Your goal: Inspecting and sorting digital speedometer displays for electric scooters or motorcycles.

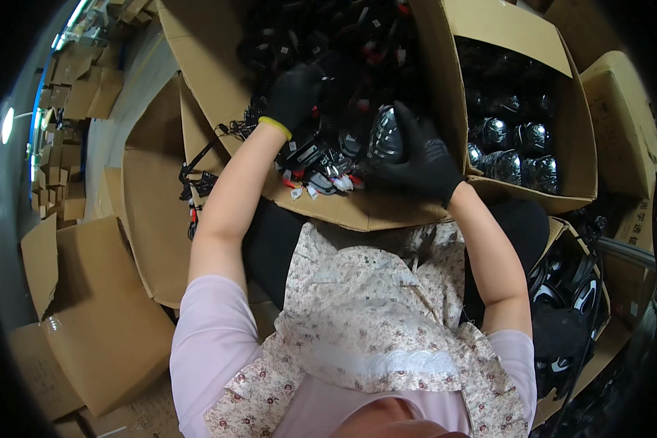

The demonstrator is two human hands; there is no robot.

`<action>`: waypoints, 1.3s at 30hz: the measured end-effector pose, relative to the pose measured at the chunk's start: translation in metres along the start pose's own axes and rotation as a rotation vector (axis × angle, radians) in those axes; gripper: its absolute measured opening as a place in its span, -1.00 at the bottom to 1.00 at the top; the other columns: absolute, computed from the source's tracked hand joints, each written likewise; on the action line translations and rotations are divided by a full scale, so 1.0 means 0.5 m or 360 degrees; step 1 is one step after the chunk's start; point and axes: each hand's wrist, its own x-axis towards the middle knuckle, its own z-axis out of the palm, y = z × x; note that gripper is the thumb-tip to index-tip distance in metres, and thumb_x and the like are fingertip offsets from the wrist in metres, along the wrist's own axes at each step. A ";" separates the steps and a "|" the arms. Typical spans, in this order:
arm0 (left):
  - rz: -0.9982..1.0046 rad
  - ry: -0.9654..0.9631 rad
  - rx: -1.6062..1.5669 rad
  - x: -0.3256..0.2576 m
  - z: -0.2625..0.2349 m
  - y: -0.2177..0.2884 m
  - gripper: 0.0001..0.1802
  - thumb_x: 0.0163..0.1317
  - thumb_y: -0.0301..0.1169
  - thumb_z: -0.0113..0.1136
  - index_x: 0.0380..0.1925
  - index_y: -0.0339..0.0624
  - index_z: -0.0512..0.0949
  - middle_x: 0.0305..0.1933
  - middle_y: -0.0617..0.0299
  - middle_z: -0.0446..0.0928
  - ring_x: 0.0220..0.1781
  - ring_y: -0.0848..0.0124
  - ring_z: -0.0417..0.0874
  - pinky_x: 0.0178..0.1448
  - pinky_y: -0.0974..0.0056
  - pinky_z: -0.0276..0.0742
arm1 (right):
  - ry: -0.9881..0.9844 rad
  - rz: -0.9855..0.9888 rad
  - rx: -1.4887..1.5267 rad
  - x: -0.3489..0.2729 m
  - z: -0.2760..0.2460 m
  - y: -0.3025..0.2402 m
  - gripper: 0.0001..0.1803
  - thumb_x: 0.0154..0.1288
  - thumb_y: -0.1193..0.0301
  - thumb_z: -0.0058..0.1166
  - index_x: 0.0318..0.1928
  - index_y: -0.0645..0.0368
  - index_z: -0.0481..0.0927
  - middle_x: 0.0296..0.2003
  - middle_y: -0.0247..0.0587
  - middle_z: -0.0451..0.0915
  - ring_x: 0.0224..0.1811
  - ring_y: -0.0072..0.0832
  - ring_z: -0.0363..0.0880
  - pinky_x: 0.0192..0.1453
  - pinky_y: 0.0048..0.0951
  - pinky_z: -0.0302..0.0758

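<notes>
Cardboard box (206, 66), gloved hands (293, 96) (425, 165) apart

Black plastic parts (299, 153) lie in a brown cardboard box (376, 212), upper centre, left of a brown cardboard carton (580, 146).

1. One view, from the head of the person (212, 343) near me; looks steeply down and ahead, upright.
2. Close range: apron (372, 321) just below, near edge of the open carton (387, 214) across mid-frame, its inside reaching the top.
3. Wide fisheye sweep: stacked boxes (95, 91) upper left, second carton (586, 139) past its right edge; straight edges bow toward a dark rim.
</notes>
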 end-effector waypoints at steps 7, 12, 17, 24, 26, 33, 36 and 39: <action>0.0255 -0.0434 -0.0541 -0.218 -0.063 0.145 -0.77 0.14 -0.25 0.34 -0.23 -0.05 0.69 -0.25 0.11 0.69 -0.26 0.08 0.71 -0.18 0.06 0.61 | 0.0271 0.0287 0.1036 0.014 0.001 0.044 0.02 0.18 0.04 0.36 0.49 0.25 0.13 0.26 0.10 0.44 0.28 -0.25 0.47 0.32 -0.28 0.44; -0.0357 -0.0315 -0.0230 -0.149 -0.077 0.107 -0.69 0.24 -0.11 0.28 -0.29 -0.13 0.70 -0.28 0.06 0.68 -0.23 0.11 0.71 -0.10 0.09 0.61 | 0.0022 0.0856 0.1474 0.023 -0.002 0.119 -0.14 0.23 -0.05 0.29 0.36 0.24 0.34 0.12 -0.11 0.56 0.08 -0.39 0.56 0.16 -0.35 0.48; -0.0607 -0.0609 0.0367 -0.179 0.013 0.084 -0.23 0.13 0.22 0.28 0.22 -0.03 0.52 -0.13 -0.06 0.68 -0.02 -0.01 0.70 0.09 -0.02 0.58 | -0.0105 0.0563 0.1755 0.035 -0.008 0.083 -0.27 0.31 0.00 0.22 0.30 0.23 0.41 0.04 -0.26 0.59 0.04 -0.46 0.54 0.20 -0.39 0.43; -0.1369 -0.0382 -0.1559 -0.185 0.141 -0.051 -0.52 0.42 -0.20 0.15 0.15 -0.37 0.53 0.00 0.04 0.68 -0.01 0.24 0.71 0.11 0.21 0.61 | -0.0008 0.0481 0.1599 0.042 0.015 0.071 -0.21 0.31 0.02 0.23 0.39 0.21 0.33 0.22 -0.15 0.49 0.27 -0.40 0.42 0.38 -0.37 0.29; -0.1488 -0.0243 -0.2097 -0.174 0.141 -0.027 -0.59 0.42 -0.24 0.17 0.07 -0.36 0.56 -0.05 0.16 0.69 -0.09 0.35 0.71 0.07 0.27 0.63 | 0.0154 0.0352 0.1466 0.047 0.020 0.068 -0.13 0.28 0.06 0.27 0.45 0.22 0.24 0.29 -0.10 0.42 0.33 -0.32 0.38 0.42 -0.34 0.27; -0.0292 -0.0087 -0.0206 -0.191 0.035 0.061 -0.61 0.19 -0.58 0.22 0.05 -0.17 0.62 0.10 0.02 0.56 0.14 0.19 0.62 0.17 0.19 0.59 | 0.0292 0.0124 0.1010 0.028 0.003 0.030 -0.05 0.24 0.16 0.35 0.49 0.22 0.13 0.34 -0.01 0.36 0.39 -0.26 0.33 0.43 -0.27 0.31; -0.0972 0.0452 -0.2203 -0.173 -0.061 0.197 -0.65 0.34 -0.44 0.20 0.11 -0.24 0.54 -0.02 0.18 0.61 0.04 0.36 0.65 0.21 0.20 0.57 | 0.0324 0.0212 0.1369 0.024 0.017 -0.058 0.01 0.18 0.23 0.40 0.51 0.21 0.07 0.37 0.02 0.27 0.40 -0.23 0.31 0.45 -0.24 0.32; -0.0885 0.0543 -0.2001 -0.194 -0.045 0.222 -0.66 0.43 -0.30 0.17 0.10 -0.25 0.52 -0.06 0.27 0.60 -0.04 0.47 0.61 0.17 0.27 0.52 | 0.0529 -0.0022 0.1030 0.035 0.062 -0.059 0.14 0.02 0.22 0.52 0.51 0.15 0.07 0.38 0.09 0.11 0.42 -0.10 0.23 0.47 -0.16 0.28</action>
